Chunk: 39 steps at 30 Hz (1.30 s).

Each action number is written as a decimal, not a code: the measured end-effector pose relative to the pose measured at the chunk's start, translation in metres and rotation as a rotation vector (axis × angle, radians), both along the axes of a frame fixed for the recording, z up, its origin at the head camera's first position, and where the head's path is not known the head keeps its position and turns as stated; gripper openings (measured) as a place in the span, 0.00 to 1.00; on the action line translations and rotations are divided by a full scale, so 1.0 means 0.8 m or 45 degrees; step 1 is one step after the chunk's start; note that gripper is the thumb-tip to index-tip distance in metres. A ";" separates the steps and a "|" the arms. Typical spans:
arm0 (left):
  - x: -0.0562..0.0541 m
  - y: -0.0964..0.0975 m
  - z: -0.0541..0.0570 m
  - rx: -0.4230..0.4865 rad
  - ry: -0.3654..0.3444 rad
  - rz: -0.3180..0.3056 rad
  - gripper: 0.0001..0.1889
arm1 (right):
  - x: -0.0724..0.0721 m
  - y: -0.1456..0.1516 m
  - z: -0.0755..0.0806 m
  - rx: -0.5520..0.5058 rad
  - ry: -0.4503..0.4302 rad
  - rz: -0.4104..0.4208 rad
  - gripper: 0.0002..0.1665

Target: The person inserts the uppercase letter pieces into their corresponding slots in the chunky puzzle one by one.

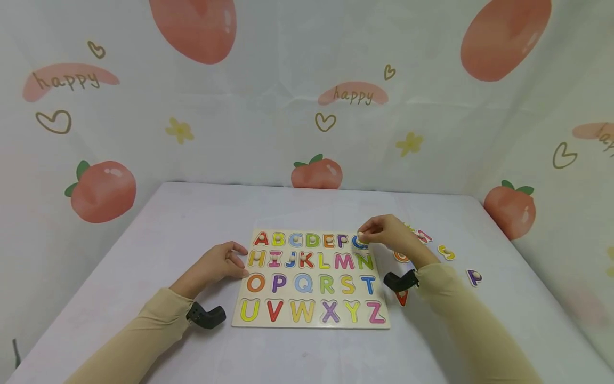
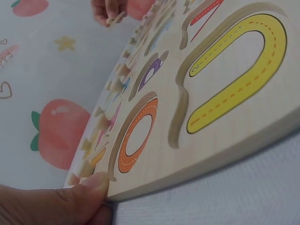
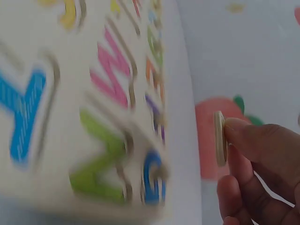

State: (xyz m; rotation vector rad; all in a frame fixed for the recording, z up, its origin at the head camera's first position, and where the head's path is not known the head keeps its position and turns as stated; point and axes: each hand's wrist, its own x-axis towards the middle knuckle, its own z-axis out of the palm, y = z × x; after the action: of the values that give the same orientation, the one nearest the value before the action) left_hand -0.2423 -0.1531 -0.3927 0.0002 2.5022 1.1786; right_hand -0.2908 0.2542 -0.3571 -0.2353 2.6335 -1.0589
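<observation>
A wooden alphabet board lies flat on the table, with printed letters in its recesses. Knobbed pieces sit in the rows from A to F and H to K. My left hand is at the board's left edge, thumb and fingers touching it near the O recess. At the upper right corner, my right hand pinches a small wooden letter piece over the blue G recess. That piece shows edge-on in the right wrist view, so its letter is hidden.
Right of the board lie several loose letters: a purple P, a yellow S, a pink-red M-like piece, an orange rounded piece and a red pointed piece. My right forearm partly covers this group. A patterned curtain hangs behind the table.
</observation>
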 end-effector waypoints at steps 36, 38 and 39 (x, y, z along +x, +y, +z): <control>0.001 0.000 -0.002 0.017 -0.001 0.010 0.27 | 0.032 -0.110 -0.044 -0.086 -0.065 0.124 0.03; 0.001 0.000 -0.002 0.014 0.000 0.010 0.27 | 0.032 -0.110 -0.044 -0.085 -0.064 0.128 0.03; 0.001 0.000 -0.003 0.010 0.001 0.010 0.27 | 0.032 -0.111 -0.044 -0.080 -0.060 0.131 0.03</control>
State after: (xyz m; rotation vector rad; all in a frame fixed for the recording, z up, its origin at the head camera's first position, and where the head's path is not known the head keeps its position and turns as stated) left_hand -0.2413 -0.1530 -0.3948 -0.0067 2.5008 1.1915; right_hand -0.2653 0.1656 -0.3920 -0.3507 2.5197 -1.1002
